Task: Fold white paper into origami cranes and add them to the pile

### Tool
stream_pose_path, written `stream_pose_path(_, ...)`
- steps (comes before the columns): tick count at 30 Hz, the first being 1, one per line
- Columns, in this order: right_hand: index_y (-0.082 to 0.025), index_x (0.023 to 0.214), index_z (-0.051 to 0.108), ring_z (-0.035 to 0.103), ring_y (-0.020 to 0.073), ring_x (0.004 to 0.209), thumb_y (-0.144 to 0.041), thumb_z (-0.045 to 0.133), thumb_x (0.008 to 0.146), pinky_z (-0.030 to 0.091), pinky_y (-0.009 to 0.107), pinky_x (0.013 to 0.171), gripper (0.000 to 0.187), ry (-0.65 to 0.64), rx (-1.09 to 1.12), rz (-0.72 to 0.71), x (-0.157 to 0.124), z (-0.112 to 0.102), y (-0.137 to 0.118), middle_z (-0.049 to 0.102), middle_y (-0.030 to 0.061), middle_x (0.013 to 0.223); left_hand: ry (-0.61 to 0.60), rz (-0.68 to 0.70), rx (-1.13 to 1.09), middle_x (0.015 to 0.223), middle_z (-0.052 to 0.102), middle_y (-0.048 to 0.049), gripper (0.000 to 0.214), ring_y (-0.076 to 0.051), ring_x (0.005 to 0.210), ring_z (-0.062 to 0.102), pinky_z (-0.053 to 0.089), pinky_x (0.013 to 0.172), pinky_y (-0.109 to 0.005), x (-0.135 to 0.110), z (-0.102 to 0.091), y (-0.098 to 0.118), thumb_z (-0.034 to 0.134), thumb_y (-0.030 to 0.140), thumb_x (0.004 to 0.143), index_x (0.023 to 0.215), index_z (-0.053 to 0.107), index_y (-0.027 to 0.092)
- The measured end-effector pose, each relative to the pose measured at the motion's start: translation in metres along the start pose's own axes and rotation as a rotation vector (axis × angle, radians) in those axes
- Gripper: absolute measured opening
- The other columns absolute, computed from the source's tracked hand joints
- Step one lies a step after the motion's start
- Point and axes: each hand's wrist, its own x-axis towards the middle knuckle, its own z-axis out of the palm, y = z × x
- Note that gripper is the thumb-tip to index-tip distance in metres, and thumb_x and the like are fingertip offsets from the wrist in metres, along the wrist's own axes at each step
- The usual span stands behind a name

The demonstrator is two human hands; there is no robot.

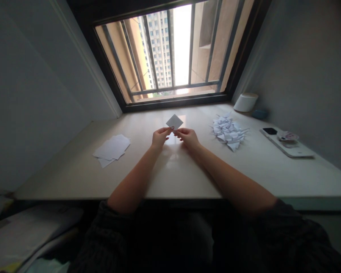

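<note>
A small square of paper [174, 121] is held up over the middle of the white sill top, one corner pointing away from me. My left hand [160, 136] pinches it near its closest corner, thumb and finger together. From the other side, my right hand [188, 136] grips the same corner with closed fingertips. Off to the left lies a loose stack of flat white paper sheets [113, 148]. On the right sits a heap of folded paper pieces [229, 131] with pointed ends.
A white phone [287, 146] with a round grip on its back lies at the far right. Behind it stand a white cylindrical object [246, 102] and a small dark blue item [260, 113]. A barred window [173, 100] borders the back; walls flank both sides.
</note>
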Motion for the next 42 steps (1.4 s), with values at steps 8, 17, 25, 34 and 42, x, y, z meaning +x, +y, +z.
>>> stream_pose_path(8, -0.020, 0.061, 0.065, 0.051, 0.0119, 0.057, -0.049, 0.077, 0.056, 0.039, 0.028, 0.057, 0.031, -0.031, 0.030, -0.005, -0.005, 0.004, -0.008, 0.065, 0.0009, 0.063, 0.079, -0.030, -0.102, 0.080, 0.063, -0.0021, 0.030, -0.017, 0.086, 0.057, 0.042, 0.075, -0.029, 0.005, -0.004, 0.010, 0.079, 0.043, 0.057, 0.073, 0.066, 0.021)
stream_pose_path(17, -0.019, 0.060, 0.064, 0.051, 0.0120, 0.058, -0.047, 0.077, 0.054, 0.041, 0.028, 0.060, 0.031, -0.064, 0.033, -0.005, -0.005, 0.007, -0.008, 0.064, 0.0006, 0.062, 0.083, -0.047, -0.171, 0.075, 0.053, 0.0011, 0.032, -0.012, 0.079, 0.052, 0.040, 0.071, -0.023, 0.004, -0.001, 0.002, 0.071, 0.039, 0.069, 0.064, 0.047, 0.019)
stream_pose_path(25, -0.019, 0.067, 0.065, 0.052, 0.0117, 0.057, -0.048, 0.073, 0.061, 0.041, 0.026, 0.055, 0.031, 0.023, 0.036, -0.028, 0.001, 0.002, -0.001, 0.064, 0.0012, 0.064, 0.076, -0.026, -0.109, 0.083, 0.060, -0.0026, 0.025, -0.014, 0.079, 0.055, 0.041, 0.069, -0.026, 0.001, 0.001, 0.003, 0.070, 0.041, 0.069, 0.070, 0.059, 0.019)
stream_pose_path(34, -0.019, 0.072, 0.061, 0.050, 0.0085, 0.053, -0.041, 0.070, 0.062, 0.037, 0.022, 0.049, 0.026, 0.181, 0.238, 0.068, 0.007, -0.005, -0.001, 0.062, -0.0006, 0.065, -0.110, 0.059, 0.100, 0.078, 0.064, -0.0038, 0.031, -0.014, 0.074, 0.053, 0.039, 0.065, -0.025, -0.004, 0.008, -0.002, 0.074, 0.047, 0.063, 0.064, 0.060, 0.019)
stream_pose_path(42, -0.020, 0.072, 0.055, 0.050, 0.0092, 0.053, -0.043, 0.061, 0.071, 0.037, 0.021, 0.046, 0.024, 0.384, 0.116, -0.024, 0.023, -0.020, 0.006, 0.058, -0.0012, 0.065, 0.032, 0.012, 0.057, 0.087, 0.064, -0.0051, 0.027, -0.014, 0.077, 0.056, 0.041, 0.066, -0.025, 0.003, -0.001, 0.000, 0.070, 0.043, 0.069, 0.069, 0.060, 0.019)
